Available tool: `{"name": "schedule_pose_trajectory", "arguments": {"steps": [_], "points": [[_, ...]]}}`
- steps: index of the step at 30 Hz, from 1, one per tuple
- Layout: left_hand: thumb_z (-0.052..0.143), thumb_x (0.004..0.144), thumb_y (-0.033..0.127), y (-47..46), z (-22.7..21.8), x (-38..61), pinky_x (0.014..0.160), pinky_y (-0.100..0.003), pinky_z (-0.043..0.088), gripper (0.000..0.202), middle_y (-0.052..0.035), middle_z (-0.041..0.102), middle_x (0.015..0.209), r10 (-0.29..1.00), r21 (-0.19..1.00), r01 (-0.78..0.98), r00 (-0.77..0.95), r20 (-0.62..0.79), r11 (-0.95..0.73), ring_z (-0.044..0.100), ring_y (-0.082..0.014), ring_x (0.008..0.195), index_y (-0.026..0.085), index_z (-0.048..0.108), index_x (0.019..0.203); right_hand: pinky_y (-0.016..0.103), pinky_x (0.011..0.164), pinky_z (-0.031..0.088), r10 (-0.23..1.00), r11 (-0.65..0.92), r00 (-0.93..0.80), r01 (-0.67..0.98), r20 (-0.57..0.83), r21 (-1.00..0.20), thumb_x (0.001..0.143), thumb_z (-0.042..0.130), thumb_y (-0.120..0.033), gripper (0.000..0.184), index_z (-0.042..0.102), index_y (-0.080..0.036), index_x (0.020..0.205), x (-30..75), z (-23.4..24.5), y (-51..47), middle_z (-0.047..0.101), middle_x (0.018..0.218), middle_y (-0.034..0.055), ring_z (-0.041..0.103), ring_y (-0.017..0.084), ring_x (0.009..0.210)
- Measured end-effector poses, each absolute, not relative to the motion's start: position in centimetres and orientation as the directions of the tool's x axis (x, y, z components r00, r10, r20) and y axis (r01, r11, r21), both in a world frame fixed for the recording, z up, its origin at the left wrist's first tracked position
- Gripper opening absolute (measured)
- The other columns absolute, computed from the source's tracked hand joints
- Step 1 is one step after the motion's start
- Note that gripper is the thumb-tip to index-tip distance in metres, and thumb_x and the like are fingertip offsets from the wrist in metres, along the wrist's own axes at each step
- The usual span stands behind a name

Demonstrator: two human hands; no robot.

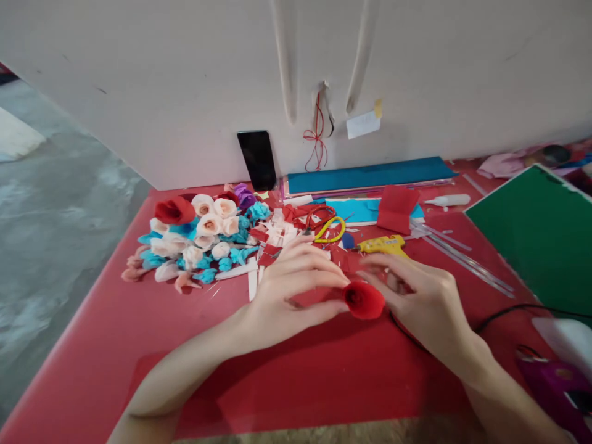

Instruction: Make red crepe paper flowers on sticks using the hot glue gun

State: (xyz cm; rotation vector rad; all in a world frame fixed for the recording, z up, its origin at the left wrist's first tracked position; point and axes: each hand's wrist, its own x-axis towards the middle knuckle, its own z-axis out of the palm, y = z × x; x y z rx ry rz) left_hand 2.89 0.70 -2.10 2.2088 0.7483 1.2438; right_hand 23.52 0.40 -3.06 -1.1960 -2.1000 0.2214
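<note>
On the red table point(115, 345), right in the middle, the person's got a red paper rose point(364, 300) pinched between both hands, just above the tabletop. The left hand point(296, 290) comes in from the left, its fingers point(324, 277) curled partway and closing on the bloom's left edge. The right hand point(416, 296) meets it from the other side, thumb and fingers wrapped round the right of the rose. How tight that grip is can't really be told from here.

Just behind the hands lies a yellow glue gun point(383, 245), with its black cable point(509, 311) trailing off past the right wrist. Near the gun there are scissors point(329, 228) with yellow and red handles, sitting in a mess of red and white paper scraps point(272, 240). Off to the left is a pile of finished paper flowers point(198, 240) in white, peach, blue and red. Further back, a black phone point(258, 159) leans on the wall beside a long blue sheet point(370, 174), with a folded red sheet point(398, 208) and a white glue bottle point(448, 200) in front of it. A green board point(541, 234) sits at the right edge, and some clear glue sticks point(462, 259) lie near it.
</note>
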Motion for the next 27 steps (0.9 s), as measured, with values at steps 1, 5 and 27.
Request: {"name": "schedule_pose_trajectory", "arguments": {"steps": [1,5,27], "points": [[0.070,0.077,0.018,0.7,-2.1,2.9,0.084,-0.036,0.046,0.009,-0.0048,0.069,0.082,0.676,0.663,0.209,0.430,0.598,-0.719,0.059,-0.0152,0.081,0.014,0.065,0.084,0.019,0.044,0.038,0.826,0.550,-0.336,0.655,0.453,-0.518,0.086,0.052,-0.017,0.016,0.064,-0.015,0.095,23.5,-2.8,0.3,0.066,0.075,0.0029,0.048,0.007,0.047],[0.071,0.075,0.018,0.9,-2.2,3.1,0.075,-0.031,0.047,0.008,-0.0043,0.064,0.077,0.708,0.723,0.153,0.414,0.572,-0.674,0.056,-0.0140,0.076,0.015,0.066,0.080,0.017,0.051,0.046,0.874,0.347,-0.452,0.328,0.176,-0.879,0.078,0.060,-0.015,0.026,0.064,-0.019,0.103,23.3,-1.9,-0.4,0.067,0.091,0.0028,0.055,0.008,0.058],[0.053,0.088,0.025,-0.4,-7.4,-3.6,0.056,-0.020,0.046,0.026,-0.0002,0.064,0.056,0.882,0.552,0.690,0.401,0.246,-0.468,0.058,-0.0101,0.052,0.015,0.068,0.069,0.017,0.043,0.044,0.893,0.189,-0.445,0.243,0.064,-0.951,0.076,0.067,-0.030,0.017,0.067,-0.015,0.082,22.7,-1.8,-1.1,0.058,0.055,-0.0010,0.050,0.007,0.042]]}}
